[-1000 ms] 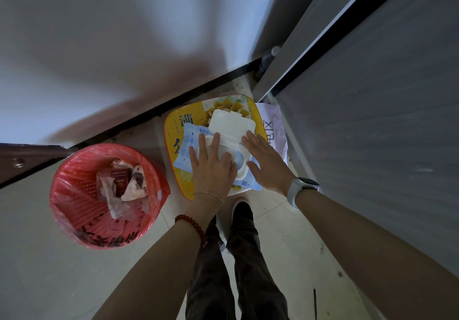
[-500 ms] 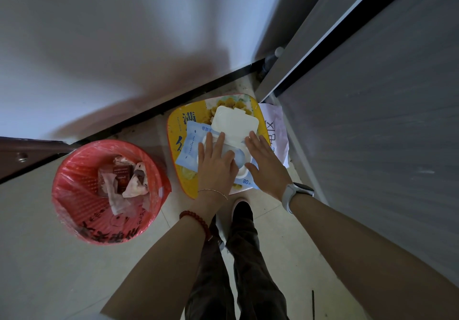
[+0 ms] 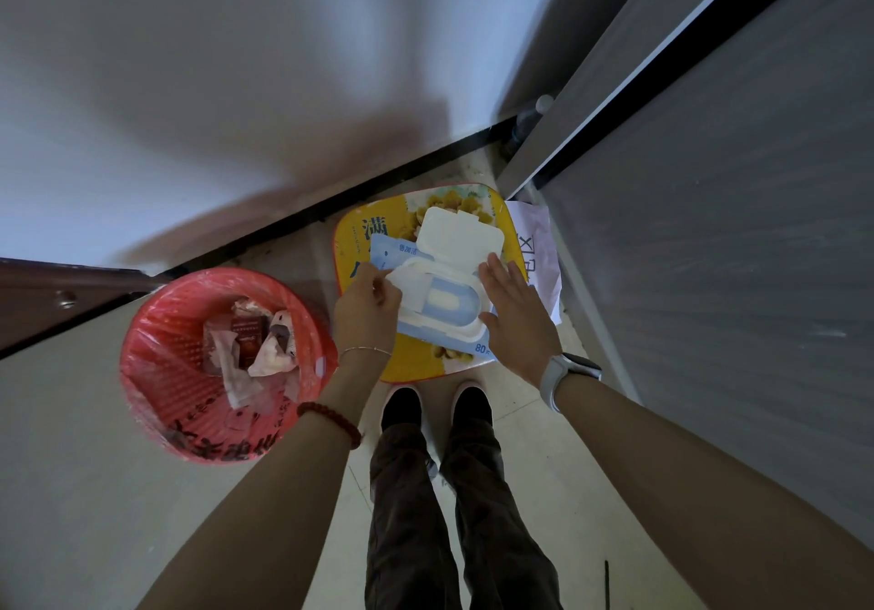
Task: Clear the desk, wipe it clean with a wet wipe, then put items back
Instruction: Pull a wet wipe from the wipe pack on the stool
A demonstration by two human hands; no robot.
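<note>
A blue wet wipe pack [image 3: 477, 347] lies on a yellow tray [image 3: 428, 366] on the floor in front of my shoes. Its white hinged lid [image 3: 461, 231] stands flipped open at the far side. My left hand [image 3: 366, 309] pinches a white seal flap [image 3: 410, 289] at the pack's left side, and the flap is lifted off the blue oval opening [image 3: 444, 299]. Fingers straight, my right hand [image 3: 515, 316] rests flat on the pack's right edge. Whether the flap is a sticker or a wipe I cannot tell.
A red mesh waste bin [image 3: 189, 411] lined with plastic and holding crumpled trash stands left of the tray. A white printed paper [image 3: 539, 250] lies between the tray and a grey cabinet wall [image 3: 709, 302] on the right. A dark baseboard [image 3: 378, 183] runs behind.
My left hand lay flat on the pack before; now it has shifted left and pinches the white flap, peeling it back and exposing the opening. My right hand stays on the right edge.
</note>
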